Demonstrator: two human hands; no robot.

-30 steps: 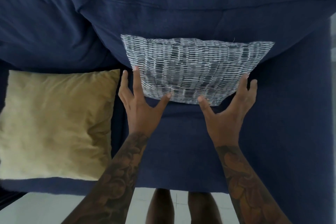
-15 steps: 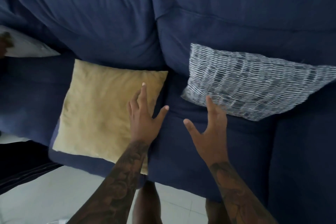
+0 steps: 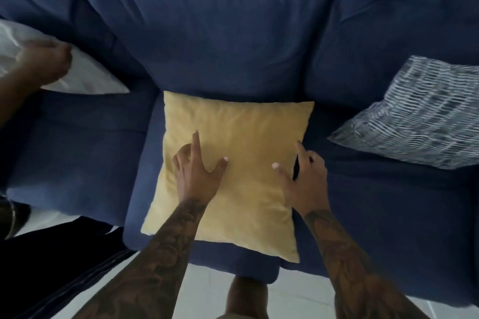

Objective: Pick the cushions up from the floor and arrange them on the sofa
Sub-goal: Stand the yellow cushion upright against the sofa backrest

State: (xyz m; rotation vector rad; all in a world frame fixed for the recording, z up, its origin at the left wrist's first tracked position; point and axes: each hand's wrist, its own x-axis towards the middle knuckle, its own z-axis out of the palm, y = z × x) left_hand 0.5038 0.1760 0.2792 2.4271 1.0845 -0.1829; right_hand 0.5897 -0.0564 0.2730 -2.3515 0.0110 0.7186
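Both spread hands, left hand (image 3: pixel 197 176) and right hand (image 3: pixel 303 184), over the yellow cushion (image 3: pixel 241 142).

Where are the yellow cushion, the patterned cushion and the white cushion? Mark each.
yellow cushion (image 3: pixel 243 122), head view, upper middle of its face
patterned cushion (image 3: pixel 420 114), head view, centre of its face
white cushion (image 3: pixel 88 77), head view, lower right part

**A:** what can't you make out here?

**B:** the white cushion (image 3: pixel 85 77) runs off the left edge, and a blurred hand (image 3: pixel 42 65) belonging to someone else covers part of it. The patterned grey cushion (image 3: pixel 414 122) is clipped at the right edge.

**A:** and the middle one?

**B:** the left hand (image 3: pixel 195 176) covers a patch of the yellow cushion (image 3: pixel 241 137), and the right hand (image 3: pixel 303 181) hides its right edge. Can't tell if either presses down.
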